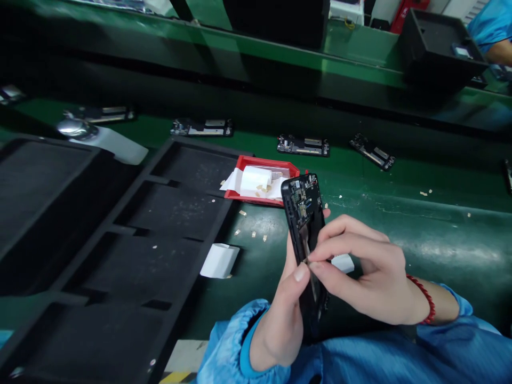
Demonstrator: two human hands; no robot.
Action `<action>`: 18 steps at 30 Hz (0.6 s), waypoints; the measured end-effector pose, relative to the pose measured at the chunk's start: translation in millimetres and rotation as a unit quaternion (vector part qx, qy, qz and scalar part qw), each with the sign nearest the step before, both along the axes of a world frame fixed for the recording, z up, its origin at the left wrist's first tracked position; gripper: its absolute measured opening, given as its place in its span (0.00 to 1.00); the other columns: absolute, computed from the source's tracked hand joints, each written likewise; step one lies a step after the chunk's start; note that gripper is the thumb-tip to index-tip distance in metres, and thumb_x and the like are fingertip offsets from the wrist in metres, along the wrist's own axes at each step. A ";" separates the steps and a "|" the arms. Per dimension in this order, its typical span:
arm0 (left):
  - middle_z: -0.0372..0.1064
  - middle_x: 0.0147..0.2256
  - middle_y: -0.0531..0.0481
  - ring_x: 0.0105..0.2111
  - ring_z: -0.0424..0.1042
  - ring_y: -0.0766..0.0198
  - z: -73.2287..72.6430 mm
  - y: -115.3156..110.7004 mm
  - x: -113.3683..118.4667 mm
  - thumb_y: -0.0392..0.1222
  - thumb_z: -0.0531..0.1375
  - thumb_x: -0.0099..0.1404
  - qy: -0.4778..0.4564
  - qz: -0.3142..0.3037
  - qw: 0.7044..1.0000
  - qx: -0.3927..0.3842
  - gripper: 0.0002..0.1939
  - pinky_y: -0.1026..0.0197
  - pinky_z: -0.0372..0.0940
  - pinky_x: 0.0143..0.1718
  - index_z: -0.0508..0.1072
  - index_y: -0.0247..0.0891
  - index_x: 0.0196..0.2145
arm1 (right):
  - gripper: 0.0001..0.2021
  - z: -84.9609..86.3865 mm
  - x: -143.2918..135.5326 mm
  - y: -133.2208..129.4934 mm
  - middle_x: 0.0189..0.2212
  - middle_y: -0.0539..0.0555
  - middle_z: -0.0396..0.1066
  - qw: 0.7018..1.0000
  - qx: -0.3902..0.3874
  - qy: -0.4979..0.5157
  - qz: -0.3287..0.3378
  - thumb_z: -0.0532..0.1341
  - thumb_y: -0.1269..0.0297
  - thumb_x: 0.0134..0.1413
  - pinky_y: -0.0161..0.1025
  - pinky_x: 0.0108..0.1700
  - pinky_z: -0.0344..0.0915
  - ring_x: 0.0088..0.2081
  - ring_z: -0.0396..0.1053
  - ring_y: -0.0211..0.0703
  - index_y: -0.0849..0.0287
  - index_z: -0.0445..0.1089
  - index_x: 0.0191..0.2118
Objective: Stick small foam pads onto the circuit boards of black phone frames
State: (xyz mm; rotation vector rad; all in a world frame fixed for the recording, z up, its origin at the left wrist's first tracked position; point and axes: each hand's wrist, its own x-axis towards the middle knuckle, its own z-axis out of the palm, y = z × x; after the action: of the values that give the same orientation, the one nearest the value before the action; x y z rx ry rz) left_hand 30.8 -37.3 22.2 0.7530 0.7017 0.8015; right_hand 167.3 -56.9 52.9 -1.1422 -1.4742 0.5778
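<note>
Both your hands are at one opened phone (pixel 307 229), tilted between them with its circuitry (pixel 303 198) exposed. Your left hand (pixel 284 322) grips its body, thumb beside the right fingertips; your right hand (pixel 370 272) closes thumb and fingertips together at its middle, though whether they pinch something small I cannot tell. Just beyond your left hand sits a red bin (pixel 256 200) holding white paper (pixel 255 178); farther left lies a black tray (pixel 136 261).

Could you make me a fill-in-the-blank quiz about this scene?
1. The left hand holds a ____ opened phone body.
2. The red bracelet is on the ____ wrist.
3. The sleeves are coloured ____.
4. The red bin holds ____ paper.
Missing words: black, right, blue, white.
</note>
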 end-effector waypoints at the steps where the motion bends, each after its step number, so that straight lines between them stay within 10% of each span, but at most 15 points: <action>1: 0.74 0.59 0.47 0.70 0.58 0.44 -0.9 -1.5 -1.1 0.61 0.61 0.67 -0.010 -0.004 1.000 0.009 0.26 0.47 0.50 0.73 0.80 0.43 0.54 | 0.05 -1.3 -0.2 0.9 0.33 0.52 0.76 1.000 0.000 0.003 0.004 0.65 0.76 0.59 0.32 0.34 0.75 0.33 0.75 0.36 0.59 0.75 0.36; 18: 0.67 0.65 0.47 0.73 0.48 0.48 -1.9 -2.9 -4.1 0.53 0.57 0.72 0.020 0.001 0.996 0.084 0.26 0.47 0.45 0.74 0.71 0.44 0.63 | 0.04 -1.0 -0.7 2.8 0.32 0.52 0.74 0.994 -0.058 0.070 0.054 0.64 0.75 0.59 0.33 0.36 0.74 0.33 0.72 0.35 0.60 0.73 0.35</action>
State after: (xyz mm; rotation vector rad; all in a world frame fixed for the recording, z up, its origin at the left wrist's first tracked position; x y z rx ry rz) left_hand 26.7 -40.3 20.3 0.9227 0.6769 0.8558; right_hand 166.6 -54.1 51.8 -1.0912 -1.4026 0.8115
